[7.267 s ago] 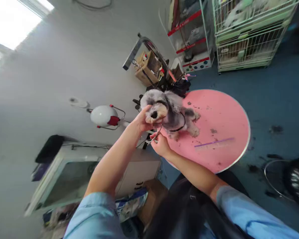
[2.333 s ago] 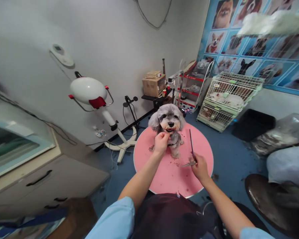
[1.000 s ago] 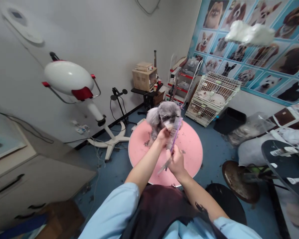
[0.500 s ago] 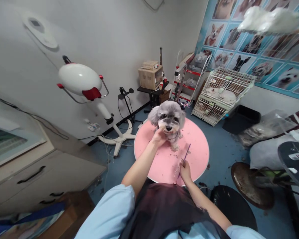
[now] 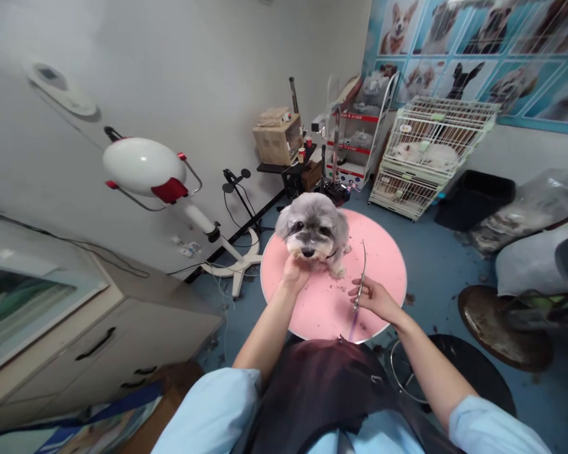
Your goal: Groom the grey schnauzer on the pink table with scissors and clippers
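Observation:
A grey, fluffy dog (image 5: 312, 221) sits on a round pink grooming table (image 5: 307, 309), facing me. My left hand (image 5: 297, 271) cups the dog's chin from below, with the fingers partly hidden under its muzzle. In my right hand (image 5: 376, 299) is a pair of slim curved scissors (image 5: 363, 261), blades pointing up and away, to the right of the dog. Below that hand, a thin purple comb (image 5: 353, 325) is at the near edge of the table. Loose bits of hair are scattered over the pink surface.
A white dryer (image 5: 144, 167) on a wheeled stand is to the left. Behind the table stand a shelf rack (image 5: 355, 132) and stacked wire cages (image 5: 421, 157) with a white animal inside. A black stool (image 5: 473, 372) is at my right, near cabinets' opposite side.
My right hand held the purple comb; now it holds curved scissors, and the comb is by the table's near edge. The hand moved up and right. The dog's head dipped slightly left.

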Demonstrator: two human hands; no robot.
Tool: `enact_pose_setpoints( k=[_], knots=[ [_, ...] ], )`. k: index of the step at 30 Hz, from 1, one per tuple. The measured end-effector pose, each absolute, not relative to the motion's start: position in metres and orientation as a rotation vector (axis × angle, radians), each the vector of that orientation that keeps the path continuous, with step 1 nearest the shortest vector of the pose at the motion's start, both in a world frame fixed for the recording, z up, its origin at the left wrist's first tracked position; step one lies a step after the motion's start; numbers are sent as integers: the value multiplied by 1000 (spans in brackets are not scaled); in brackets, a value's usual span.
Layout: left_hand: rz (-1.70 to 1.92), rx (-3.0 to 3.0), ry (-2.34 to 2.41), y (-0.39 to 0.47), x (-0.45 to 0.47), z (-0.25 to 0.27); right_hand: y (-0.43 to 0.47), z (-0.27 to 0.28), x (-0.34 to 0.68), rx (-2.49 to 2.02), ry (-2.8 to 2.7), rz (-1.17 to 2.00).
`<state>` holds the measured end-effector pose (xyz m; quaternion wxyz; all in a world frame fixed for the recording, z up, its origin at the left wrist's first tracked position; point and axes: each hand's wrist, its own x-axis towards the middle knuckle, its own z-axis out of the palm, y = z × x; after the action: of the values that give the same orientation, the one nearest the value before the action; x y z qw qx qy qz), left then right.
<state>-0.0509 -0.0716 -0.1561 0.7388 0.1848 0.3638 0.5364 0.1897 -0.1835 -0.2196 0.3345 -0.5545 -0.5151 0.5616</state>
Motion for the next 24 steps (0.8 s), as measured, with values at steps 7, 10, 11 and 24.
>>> enact_pose_setpoints(
  k=[7, 10, 11, 24],
  knots=[
    [1300, 421, 779, -80, -52, -145, -161, -133, 176, -1090, -1938, 1177],
    [1266, 368, 785, -80, -56, -142, -149, -133, 171, -1089, -2040, 1093],
    [1265, 360, 788, -79, -58, -142, -146, -136, 169, -1085, -2034, 1108],
    [1243, 435, 744, -79, -53, -125, -125, -172, 143, -834, -1906, 1200]
  ],
)
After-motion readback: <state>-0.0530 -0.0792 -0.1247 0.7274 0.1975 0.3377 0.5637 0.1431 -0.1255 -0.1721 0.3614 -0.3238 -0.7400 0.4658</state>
